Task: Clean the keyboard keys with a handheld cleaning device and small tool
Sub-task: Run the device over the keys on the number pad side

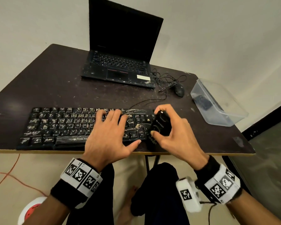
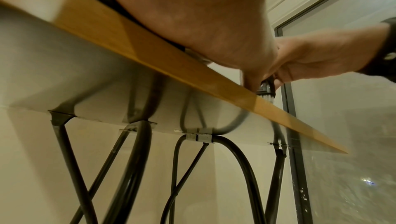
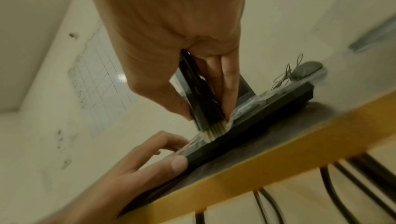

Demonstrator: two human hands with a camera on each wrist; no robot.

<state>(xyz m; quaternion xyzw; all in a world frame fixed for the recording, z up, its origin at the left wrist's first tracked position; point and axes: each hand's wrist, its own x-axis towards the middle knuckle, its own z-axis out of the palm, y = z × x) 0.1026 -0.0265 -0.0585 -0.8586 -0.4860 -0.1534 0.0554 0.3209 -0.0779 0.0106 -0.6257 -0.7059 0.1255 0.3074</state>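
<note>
Your left hand [image 1: 109, 138] lies flat, fingers spread and straight, across the middle of the black keyboard [image 1: 58, 125], whose long axis runs nine to three along the near table [image 1: 55, 78] edge. At three o'clock from it, your right hand [image 1: 173, 127] wraps a glossy black handheld cleaner [image 1: 161, 125]. Its pale bristles [image 3: 214, 132] point down, touching the keyboard's right-end keys.

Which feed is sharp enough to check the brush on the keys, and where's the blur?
Head view: sharpest, wide-angle bowing, dim patch left of the keyboard. Right wrist view: motion-smeared, yet the brush bristles show on the keys. Left wrist view: blurred table edge, glare bottom right.
</note>
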